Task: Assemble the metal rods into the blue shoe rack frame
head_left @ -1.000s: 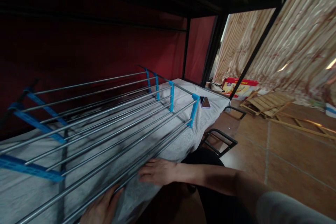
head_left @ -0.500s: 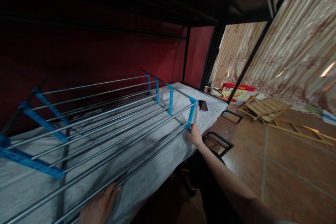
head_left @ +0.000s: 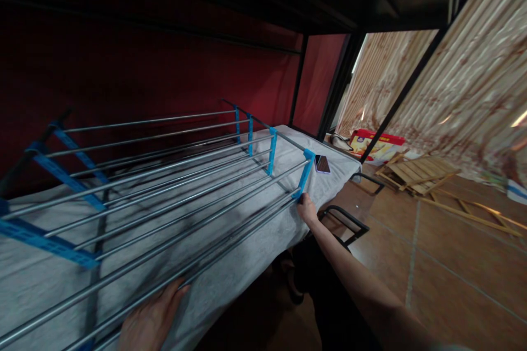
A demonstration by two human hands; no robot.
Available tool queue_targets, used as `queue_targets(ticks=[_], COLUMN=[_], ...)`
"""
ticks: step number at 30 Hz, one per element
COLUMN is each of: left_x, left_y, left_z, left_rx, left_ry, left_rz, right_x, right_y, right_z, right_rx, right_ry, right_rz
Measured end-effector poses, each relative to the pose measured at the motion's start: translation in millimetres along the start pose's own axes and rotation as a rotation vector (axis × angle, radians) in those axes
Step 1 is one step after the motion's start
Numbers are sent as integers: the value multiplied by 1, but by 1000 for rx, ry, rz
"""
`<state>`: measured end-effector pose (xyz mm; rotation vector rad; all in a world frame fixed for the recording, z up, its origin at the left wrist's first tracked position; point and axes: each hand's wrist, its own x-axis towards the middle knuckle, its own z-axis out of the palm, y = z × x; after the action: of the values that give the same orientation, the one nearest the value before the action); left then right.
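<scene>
A rack (head_left: 197, 194) of long metal rods and blue plastic brackets, resembling a shoe rack, lies on a grey cloth-covered bed (head_left: 242, 269). At the lower end of its right-hand blue bracket (head_left: 305, 173), my right hand (head_left: 307, 210) is closed around the corner where the rods meet it. My left hand (head_left: 152, 315) holds the nearest rods at the front, its fingertips hidden under them. Just beyond the right-hand bracket lies a phone (head_left: 322, 163) with a dark screen.
Black metal bars of the bunk frame (head_left: 405, 96) rise at the right, and a dark upper bunk hangs overhead. A black metal loop (head_left: 349, 222) juts out beside the bed. On the tiled floor (head_left: 448, 263) are wooden slatted pieces (head_left: 420, 173) and a red and yellow box (head_left: 376, 144).
The view has shifted slightly, so the bed and room sit a little differently in the frame. Both hands stay at the same places on the rack.
</scene>
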<state>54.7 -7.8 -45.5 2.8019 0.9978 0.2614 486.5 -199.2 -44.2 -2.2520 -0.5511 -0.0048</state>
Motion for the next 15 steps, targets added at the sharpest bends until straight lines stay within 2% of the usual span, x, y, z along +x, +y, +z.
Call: queue_targets(ticks=[6, 15], left_x=[1, -1], left_y=[2, 7], left_z=[-1, 0], left_rx=[21, 35], left_ry=[20, -40], left_rz=[9, -51], right_x=[1, -1], right_y=[4, 3], right_z=[2, 7], right_rx=[7, 22], right_ry=[-5, 10], right_rz=[9, 10])
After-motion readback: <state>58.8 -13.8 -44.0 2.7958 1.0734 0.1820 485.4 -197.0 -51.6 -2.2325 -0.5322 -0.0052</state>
